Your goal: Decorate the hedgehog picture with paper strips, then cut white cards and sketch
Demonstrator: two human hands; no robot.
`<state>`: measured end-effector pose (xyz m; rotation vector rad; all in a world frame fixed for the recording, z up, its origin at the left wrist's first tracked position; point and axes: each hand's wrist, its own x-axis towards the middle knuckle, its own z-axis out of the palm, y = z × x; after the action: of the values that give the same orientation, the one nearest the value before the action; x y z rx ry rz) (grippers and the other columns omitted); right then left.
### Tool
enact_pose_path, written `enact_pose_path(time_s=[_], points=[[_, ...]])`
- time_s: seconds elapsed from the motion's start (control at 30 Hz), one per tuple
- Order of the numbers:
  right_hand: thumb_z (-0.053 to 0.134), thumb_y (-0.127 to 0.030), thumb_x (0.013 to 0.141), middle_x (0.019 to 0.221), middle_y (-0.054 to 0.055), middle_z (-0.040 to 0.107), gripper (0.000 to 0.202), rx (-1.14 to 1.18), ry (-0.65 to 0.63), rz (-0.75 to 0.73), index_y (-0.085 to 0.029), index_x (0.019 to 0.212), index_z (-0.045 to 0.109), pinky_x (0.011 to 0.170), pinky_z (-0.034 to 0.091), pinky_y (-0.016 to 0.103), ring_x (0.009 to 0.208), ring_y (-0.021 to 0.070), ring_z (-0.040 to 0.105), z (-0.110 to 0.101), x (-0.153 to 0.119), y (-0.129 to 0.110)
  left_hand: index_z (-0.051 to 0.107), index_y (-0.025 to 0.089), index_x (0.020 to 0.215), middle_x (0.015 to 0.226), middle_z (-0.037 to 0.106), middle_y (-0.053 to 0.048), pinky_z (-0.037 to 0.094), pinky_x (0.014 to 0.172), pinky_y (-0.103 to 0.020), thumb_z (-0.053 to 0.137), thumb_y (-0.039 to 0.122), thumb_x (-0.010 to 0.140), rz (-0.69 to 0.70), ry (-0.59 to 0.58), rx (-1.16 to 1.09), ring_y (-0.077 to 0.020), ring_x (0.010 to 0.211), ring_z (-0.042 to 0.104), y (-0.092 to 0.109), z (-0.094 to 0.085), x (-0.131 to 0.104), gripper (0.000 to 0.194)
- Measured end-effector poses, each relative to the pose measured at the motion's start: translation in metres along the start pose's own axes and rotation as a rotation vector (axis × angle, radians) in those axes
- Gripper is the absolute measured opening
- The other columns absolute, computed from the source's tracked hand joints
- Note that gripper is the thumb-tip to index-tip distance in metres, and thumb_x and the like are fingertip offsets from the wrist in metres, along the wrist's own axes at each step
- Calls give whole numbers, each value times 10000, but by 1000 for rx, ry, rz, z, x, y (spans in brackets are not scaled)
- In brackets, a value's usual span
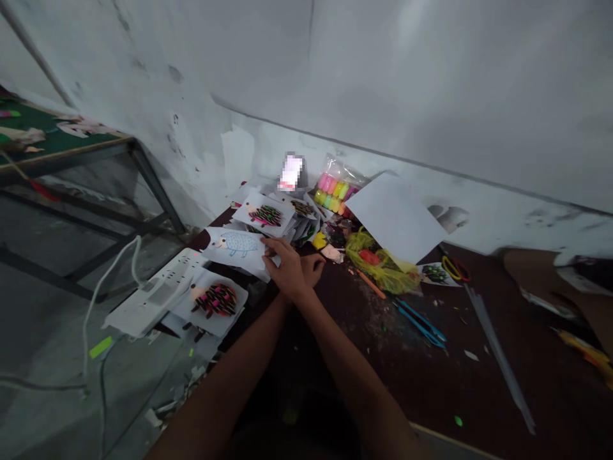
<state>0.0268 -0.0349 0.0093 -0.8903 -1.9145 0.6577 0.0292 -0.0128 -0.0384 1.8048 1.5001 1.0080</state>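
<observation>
The right hand (pixel 287 267) crosses over the left and has its fingers on the near edge of a paper sheet (pixel 239 245) with a blue hedgehog drawn on it, lying at about 9 to 10 o'clock from that hand; its grip is narrow, thumb and forefinger close together, though whether they pinch the paper or only press on it I cannot tell. The left hand (pixel 313 267) is loosely curled by the dark bench (pixel 335 332), partly hidden behind the right wrist, and I cannot tell whether it holds anything. The sheet looks very light and limp, likely to bend or crease if taken by one corner, so the blank margins at opposite edges seem the best hold. At 11 o'clock sits a hedgehog picture (pixel 264 216) with dark, seemingly raised spines; these could be fragile, so its plain border would be safer to take. The coloured clay pack (pixel 332 191) is towards 1 to 2 o'clock, the yellow plastic bag (pixel 397 276) at 3, and the blue scissors (pixel 421 324) between 3 and 4.
</observation>
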Motion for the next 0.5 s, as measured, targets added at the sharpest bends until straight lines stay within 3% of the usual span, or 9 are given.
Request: enact_pose_path(time_s=[0.37,0.5], points=[[562,-125,896,1143,102,701,389,1,24,-70,-164,1257,702,966,513,301,1016,184,665,1,-2,0,779,162,979,973,791,-62,537,890,-329,610,45,855,-25,6,48,-191,874,704,6,-2,-2,239],[553,-110,888,1132,96,696,385,9,16,-74,-162,1239,702,915,523,280,942,161,663,2,-1,2,778,170,944,942,788,-44,540,865,-307,608,31,842,-20,-6,24,-172,842,699,7,-4,-2,242]])
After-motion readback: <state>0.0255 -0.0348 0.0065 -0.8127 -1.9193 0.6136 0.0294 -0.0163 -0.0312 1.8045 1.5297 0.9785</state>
